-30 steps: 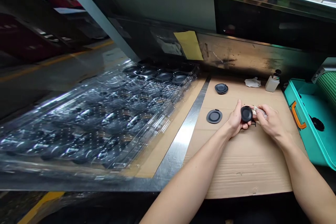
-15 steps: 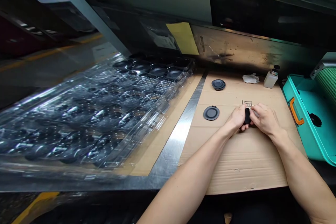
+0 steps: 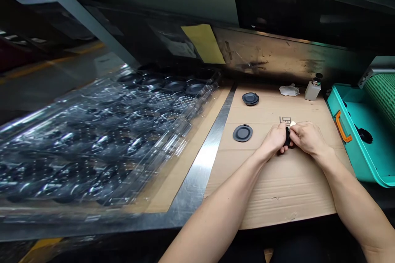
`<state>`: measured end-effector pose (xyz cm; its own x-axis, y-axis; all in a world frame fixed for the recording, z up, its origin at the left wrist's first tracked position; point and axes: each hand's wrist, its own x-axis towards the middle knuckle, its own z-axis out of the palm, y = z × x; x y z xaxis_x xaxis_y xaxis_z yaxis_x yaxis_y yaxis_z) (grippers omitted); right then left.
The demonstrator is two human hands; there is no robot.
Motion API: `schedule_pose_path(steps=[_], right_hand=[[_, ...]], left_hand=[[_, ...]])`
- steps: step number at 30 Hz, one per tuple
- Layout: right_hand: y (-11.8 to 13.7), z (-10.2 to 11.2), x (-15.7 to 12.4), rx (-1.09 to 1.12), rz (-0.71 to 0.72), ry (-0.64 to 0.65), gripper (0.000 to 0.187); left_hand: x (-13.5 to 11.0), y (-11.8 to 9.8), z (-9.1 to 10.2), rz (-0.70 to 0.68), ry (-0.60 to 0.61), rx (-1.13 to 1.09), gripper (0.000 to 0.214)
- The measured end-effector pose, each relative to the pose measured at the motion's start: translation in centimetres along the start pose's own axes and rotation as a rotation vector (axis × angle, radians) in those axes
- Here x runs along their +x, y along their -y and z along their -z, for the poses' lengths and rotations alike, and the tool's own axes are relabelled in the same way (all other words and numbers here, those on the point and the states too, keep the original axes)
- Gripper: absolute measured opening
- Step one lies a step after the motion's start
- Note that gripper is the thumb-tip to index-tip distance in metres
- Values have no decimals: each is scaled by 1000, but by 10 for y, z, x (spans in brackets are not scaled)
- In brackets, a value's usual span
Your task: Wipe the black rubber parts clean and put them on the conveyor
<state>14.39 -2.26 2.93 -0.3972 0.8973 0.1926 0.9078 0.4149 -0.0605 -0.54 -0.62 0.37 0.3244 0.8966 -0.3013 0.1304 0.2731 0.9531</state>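
My left hand (image 3: pixel 275 137) is closed around a black part (image 3: pixel 287 136), tilted up on its edge and mostly hidden by the fingers. Pinched in my right hand (image 3: pixel 308 136) is a small white cloth-like piece (image 3: pixel 292 124), pressed against that part. Both hands are close together above the cardboard sheet (image 3: pixel 277 189). To their left a round black disc with a small tab (image 3: pixel 242 133) lies flat. Farther back, more round black discs (image 3: pixel 250 98) lie overlapped.
Clear plastic trays (image 3: pixel 129 131) with black round parts fill the left side. A teal bin (image 3: pixel 367 160) with an orange handle (image 3: pixel 343 126) stands at the right. A dispenser bottle (image 3: pixel 312 89) and a crumpled white cloth (image 3: pixel 289 90) sit at the back. A metal strip (image 3: pixel 202 164) crosses the table.
The view has turned slightly, shifting the scene left. My hands stay together on the black part, and the white piece at my right fingertips now shows more.
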Motion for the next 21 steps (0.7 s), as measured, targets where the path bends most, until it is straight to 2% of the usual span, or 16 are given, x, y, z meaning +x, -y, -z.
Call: schedule_pose_path(steps=[7,16,21], right_hand=[[-5,2,-4,100,18,-84,24],[4,17,-4,-20,-2,38,21],[6,10,0,-74,58,-4,28]], left_hand=[[-1,-5,-2,36,-5,-88,59],[-3,-6,-2,47,5,-3,61],[-4,-5,-4,41,-39,128,67]])
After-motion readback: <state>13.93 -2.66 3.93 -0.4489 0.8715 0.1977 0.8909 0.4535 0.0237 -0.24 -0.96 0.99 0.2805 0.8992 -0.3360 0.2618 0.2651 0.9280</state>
